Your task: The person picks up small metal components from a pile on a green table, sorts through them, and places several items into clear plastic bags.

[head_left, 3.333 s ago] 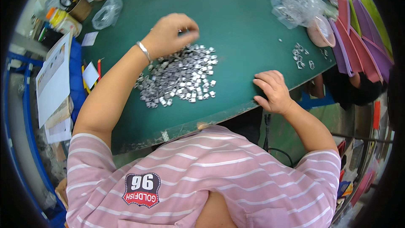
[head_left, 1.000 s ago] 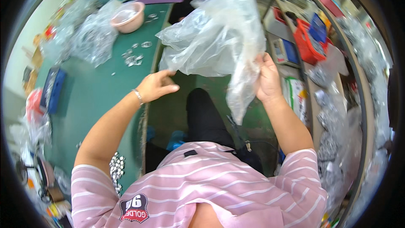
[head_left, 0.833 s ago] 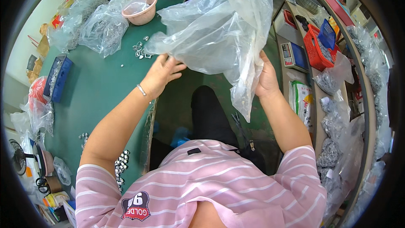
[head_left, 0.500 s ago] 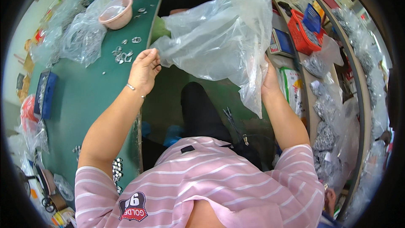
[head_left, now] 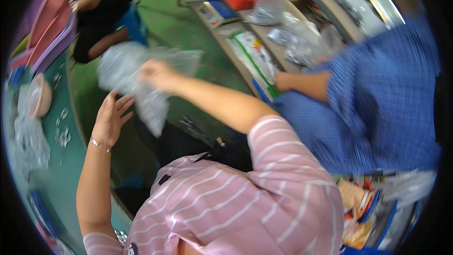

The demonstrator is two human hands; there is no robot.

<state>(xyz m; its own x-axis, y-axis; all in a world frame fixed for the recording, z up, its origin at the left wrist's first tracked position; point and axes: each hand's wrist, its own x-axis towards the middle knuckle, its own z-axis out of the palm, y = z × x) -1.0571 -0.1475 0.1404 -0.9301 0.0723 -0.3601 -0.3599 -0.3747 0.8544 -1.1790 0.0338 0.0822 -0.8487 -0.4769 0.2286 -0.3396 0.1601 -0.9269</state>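
Observation:
A translucent plastic bag (head_left: 115, 68) hangs crumpled above the green floor, just right of the green table. My right hand (head_left: 159, 76) grips its upper part, with the fingers curled and blurred by motion. The rest of the bag droops to a point below that hand. My left hand (head_left: 111, 119) is beside the bag's lower left side, palm toward it, fingers apart and holding nothing. Whether those fingertips touch the film I cannot tell. A metal bracelet (head_left: 96, 142) circles my left wrist.
The green table (head_left: 71, 179) carries small metal rings (head_left: 63, 137), a pink bowl (head_left: 40, 95), and stacked tubs (head_left: 56, 42). A person in blue (head_left: 363, 108) leans in at right, one arm toward the shelf (head_left: 269, 33). A person in black (head_left: 101, 19) sits ahead.
The view has swung right. My left hand has let go of the bag, and my right hand has carried it leftward across my body. A person in blue has come in at right.

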